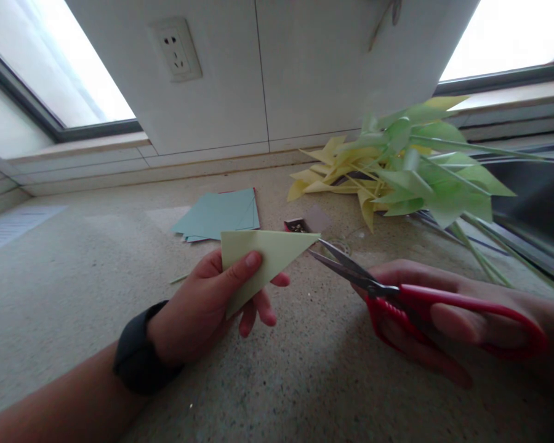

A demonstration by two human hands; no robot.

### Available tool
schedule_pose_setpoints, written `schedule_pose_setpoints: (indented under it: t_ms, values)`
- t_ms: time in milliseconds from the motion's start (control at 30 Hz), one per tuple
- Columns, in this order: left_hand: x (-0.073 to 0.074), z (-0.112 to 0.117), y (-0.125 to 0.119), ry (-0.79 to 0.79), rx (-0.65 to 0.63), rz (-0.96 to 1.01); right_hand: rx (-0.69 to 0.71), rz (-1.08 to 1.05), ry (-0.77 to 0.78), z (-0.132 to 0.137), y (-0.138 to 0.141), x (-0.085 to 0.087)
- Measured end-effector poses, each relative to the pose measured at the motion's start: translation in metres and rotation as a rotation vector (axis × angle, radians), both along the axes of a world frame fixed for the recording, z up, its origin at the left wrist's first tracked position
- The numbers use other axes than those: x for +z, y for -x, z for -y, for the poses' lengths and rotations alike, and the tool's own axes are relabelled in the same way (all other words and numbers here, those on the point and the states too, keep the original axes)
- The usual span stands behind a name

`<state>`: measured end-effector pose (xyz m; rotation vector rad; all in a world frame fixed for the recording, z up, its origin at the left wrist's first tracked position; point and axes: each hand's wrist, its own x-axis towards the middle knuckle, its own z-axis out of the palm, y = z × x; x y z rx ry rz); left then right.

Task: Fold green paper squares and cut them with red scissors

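My left hand, with a dark band on the wrist, pinches a pale yellow-green paper folded into a triangle, thumb on top and fingers beneath. Its sharp corner points right. My right hand grips red-handled scissors. The blades are slightly apart, and their tips sit just right of the triangle's corner, close to it but not touching it.
A stack of light blue paper sheets lies behind the triangle. A small open box sits beside it. A pile of yellow and green paper pinwheels on sticks fills the right back. A wall socket is above the speckled counter.
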<state>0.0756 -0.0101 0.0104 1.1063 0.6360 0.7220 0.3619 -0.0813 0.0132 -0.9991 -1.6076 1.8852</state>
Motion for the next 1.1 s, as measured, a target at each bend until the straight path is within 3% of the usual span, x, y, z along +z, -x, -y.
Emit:
schedule_pose_setpoints:
  t_ms: [100, 267, 500, 733, 933, 1100]
  values:
    - [0.0002, -0.0002, -0.0003, -0.010, 0.006, -0.005, -0.093, -0.089, 0.107, 0.0036, -0.0005, 0.0007]
    - [-0.0004, -0.0006, 0.0003, -0.014, -0.011, -0.007, -0.076, -0.079, 0.132, 0.0028, -0.0014, 0.0014]
    - [0.0002, -0.0002, 0.0012, 0.008, -0.004, -0.005, -0.090, -0.100, 0.095, 0.0025, -0.0018, -0.0029]
    - [-0.0012, -0.0013, 0.0001, 0.014, -0.018, 0.010, -0.010, -0.106, 0.119, -0.0017, -0.0033, -0.0044]
    - [-0.0030, -0.0031, 0.0002, 0.021, -0.026, 0.037, -0.119, -0.109, 0.123, 0.0047, -0.0017, -0.0001]
    - [-0.0064, -0.0028, 0.0036, -0.027, -0.060, 0.028, -0.053, -0.127, 0.105, 0.0037, -0.0040, -0.0022]
